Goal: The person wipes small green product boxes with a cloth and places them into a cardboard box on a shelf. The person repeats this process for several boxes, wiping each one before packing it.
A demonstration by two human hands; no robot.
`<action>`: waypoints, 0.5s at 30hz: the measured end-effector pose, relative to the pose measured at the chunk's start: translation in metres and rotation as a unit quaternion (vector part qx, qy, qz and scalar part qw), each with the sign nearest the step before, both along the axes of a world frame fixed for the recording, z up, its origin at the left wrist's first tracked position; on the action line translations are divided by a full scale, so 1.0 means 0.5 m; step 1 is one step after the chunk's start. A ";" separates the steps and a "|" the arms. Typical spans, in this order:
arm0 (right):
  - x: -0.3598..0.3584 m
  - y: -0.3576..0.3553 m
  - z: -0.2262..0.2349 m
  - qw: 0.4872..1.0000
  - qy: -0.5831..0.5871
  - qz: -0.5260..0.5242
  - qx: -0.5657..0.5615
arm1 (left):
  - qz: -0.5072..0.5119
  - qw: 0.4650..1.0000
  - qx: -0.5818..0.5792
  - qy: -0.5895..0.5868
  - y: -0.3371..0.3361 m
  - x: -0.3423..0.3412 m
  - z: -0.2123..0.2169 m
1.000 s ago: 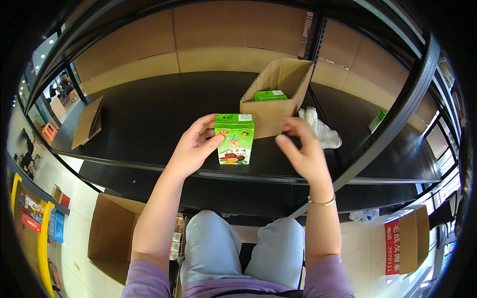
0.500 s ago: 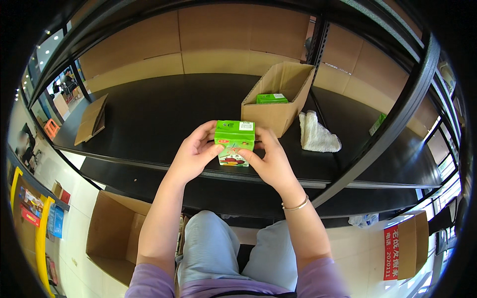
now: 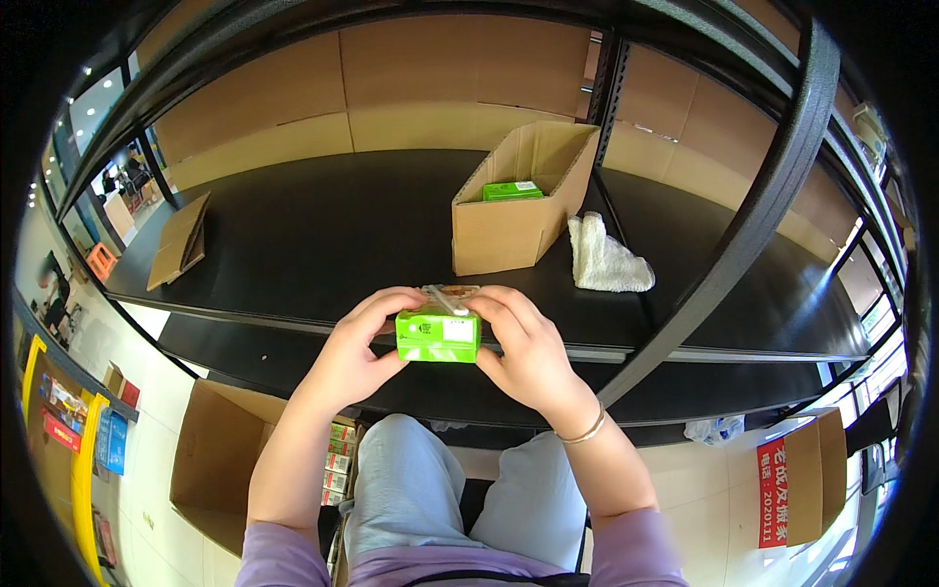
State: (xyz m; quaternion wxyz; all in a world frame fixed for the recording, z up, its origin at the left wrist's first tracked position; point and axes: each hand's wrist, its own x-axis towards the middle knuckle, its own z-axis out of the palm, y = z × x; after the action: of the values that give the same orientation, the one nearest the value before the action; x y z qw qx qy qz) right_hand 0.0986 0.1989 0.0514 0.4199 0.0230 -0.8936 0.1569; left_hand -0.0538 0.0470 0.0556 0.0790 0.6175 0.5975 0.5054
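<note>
Between my left hand (image 3: 354, 342) and my right hand (image 3: 523, 342) is a green drink carton (image 3: 438, 340), gripped at its two sides. Its bright green end with a pale label patch faces me. What looks like a straw in clear wrap lies along its far side. I hold it over the front edge of the black shelf (image 3: 323, 225). Just beyond, an open, slant-topped cardboard box (image 3: 499, 238) stands on the shelf, with a similar green carton (image 3: 513, 191) inside near its front wall.
Right of the box lies a crumpled white cloth (image 3: 608, 259). A folded cardboard piece (image 3: 180, 245) rests at the shelf's left end. A black metal upright (image 3: 729, 245) slants past on the right. Below left sits a large open carton (image 3: 220, 460), beside several small stacked packs (image 3: 337, 465).
My hands have drawn the drink carton nearer to me and tipped it, so the green end faces me and the pictured front is turned away.
</note>
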 end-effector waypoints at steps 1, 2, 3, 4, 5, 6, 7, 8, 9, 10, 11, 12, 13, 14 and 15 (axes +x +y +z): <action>0.006 0.001 0.008 1.000 0.001 -0.002 0.017 | 0.011 1.000 0.001 0.027 0.000 0.005 0.004; 0.012 0.004 0.019 0.999 0.003 -0.004 0.035 | 0.014 0.999 0.009 0.042 0.001 0.010 0.010; 0.018 0.008 0.030 0.999 0.004 -0.006 0.052 | 0.017 0.998 0.018 0.056 0.003 0.013 0.017; 0.020 0.012 0.043 0.996 0.027 -0.018 0.078 | 0.019 0.997 0.028 0.069 0.007 0.016 0.024; 0.025 0.016 0.060 0.994 0.038 -0.032 0.096 | 0.028 0.995 0.047 0.082 0.015 0.018 0.033; 0.029 0.020 0.078 0.991 0.050 -0.048 0.114 | 0.027 0.992 0.070 0.097 0.025 0.019 0.047; 0.028 0.028 0.099 0.986 0.070 -0.064 0.139 | 0.024 0.990 0.102 0.098 0.043 0.017 0.060; 0.029 0.033 0.121 0.981 0.075 -0.089 0.153 | 0.023 0.986 0.133 0.099 0.061 0.013 0.076; 0.026 0.043 0.148 0.977 0.086 -0.097 0.167 | 0.033 0.983 0.148 0.104 0.078 0.013 0.098; 0.019 0.058 0.171 0.973 0.099 -0.105 0.181 | 0.044 0.979 0.163 0.110 0.097 0.012 0.119; 0.013 0.078 0.190 0.967 0.113 -0.115 0.200 | 0.064 0.973 0.182 0.130 0.120 0.010 0.137; 0.006 0.099 0.208 0.960 0.126 -0.123 0.219 | 0.089 0.959 0.198 0.182 0.142 0.002 0.155; 0.002 0.121 0.222 0.955 0.121 -0.135 0.235 | 0.103 0.951 0.207 0.204 0.167 -0.004 0.168; -0.009 0.140 0.234 0.953 0.131 -0.142 0.235 | 0.120 0.942 0.215 0.227 0.187 -0.009 0.179; -0.019 0.157 0.242 0.953 0.129 -0.142 0.234 | 0.126 0.945 0.205 0.220 0.204 -0.015 0.186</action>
State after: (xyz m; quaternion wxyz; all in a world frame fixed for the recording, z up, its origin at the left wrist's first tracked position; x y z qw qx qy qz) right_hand 0.0891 0.2773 0.1726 0.5327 0.0136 -0.8373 -0.1224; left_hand -0.0611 0.1489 0.1487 -0.2466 0.6359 0.5567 0.4742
